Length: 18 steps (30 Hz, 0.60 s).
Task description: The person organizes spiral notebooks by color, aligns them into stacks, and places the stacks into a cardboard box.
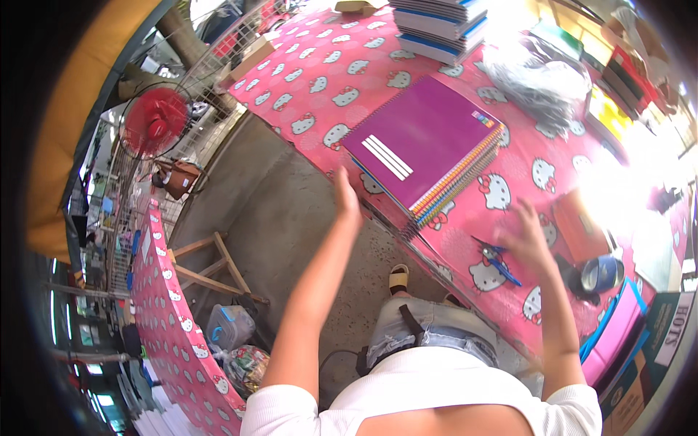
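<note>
A stack of spiral notebooks [436, 131] with a purple top cover lies near the edge of the table. Coloured page edges and coils show along its near right side. My left hand [348, 198] is held flat, seen edge-on, just off the stack's left corner by the table edge, holding nothing. To the right of the stack, my right hand [526, 238] hovers with its fingers apart and slightly blurred, also holding nothing. Beneath and beside it lie blue-handled pliers [499, 264] on the pink tablecloth [454, 243]. An orange-brown flat item [579, 224] is just beyond that hand.
White-and-blue stacked books [440, 33] stand at the far edge, beside clear plastic wrappers [542, 80]. A dark blue round object [602, 275] and pink and blue folders [614, 330] sit at right. On the left are a red fan [155, 122] and a wooden trestle [218, 265].
</note>
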{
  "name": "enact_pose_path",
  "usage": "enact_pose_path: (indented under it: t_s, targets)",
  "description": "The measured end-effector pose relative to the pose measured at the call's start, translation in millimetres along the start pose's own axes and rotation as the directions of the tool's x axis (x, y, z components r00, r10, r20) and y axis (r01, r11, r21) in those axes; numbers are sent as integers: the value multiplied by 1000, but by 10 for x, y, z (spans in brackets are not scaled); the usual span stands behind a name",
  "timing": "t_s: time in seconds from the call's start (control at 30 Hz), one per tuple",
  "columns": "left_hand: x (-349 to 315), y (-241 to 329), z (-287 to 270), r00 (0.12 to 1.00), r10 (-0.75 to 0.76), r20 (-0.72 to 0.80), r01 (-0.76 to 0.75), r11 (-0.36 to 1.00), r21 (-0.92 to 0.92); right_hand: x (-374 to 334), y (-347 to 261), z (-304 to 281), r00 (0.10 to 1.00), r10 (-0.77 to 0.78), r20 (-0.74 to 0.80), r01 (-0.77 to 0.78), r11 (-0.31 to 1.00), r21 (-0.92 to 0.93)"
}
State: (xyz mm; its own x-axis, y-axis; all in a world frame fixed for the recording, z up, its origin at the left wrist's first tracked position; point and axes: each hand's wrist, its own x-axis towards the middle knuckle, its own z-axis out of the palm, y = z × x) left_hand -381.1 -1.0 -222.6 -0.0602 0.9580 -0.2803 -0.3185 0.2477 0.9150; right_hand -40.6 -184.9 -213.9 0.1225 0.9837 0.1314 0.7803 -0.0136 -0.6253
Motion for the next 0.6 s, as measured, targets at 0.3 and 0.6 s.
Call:
enact_pose_path:
  t_s: [0.3, 0.6]
  targets:
    - [803, -53, -253, 961, 101, 257, -103, 995, -6, -940, -341, 43, 997, 47, -64, -63, 960, -274]
    - [-10, -43, -105, 965, 258, -52, -246, 955, 166, -577, -567, -80, 982, -165, 95, 178, 973, -146]
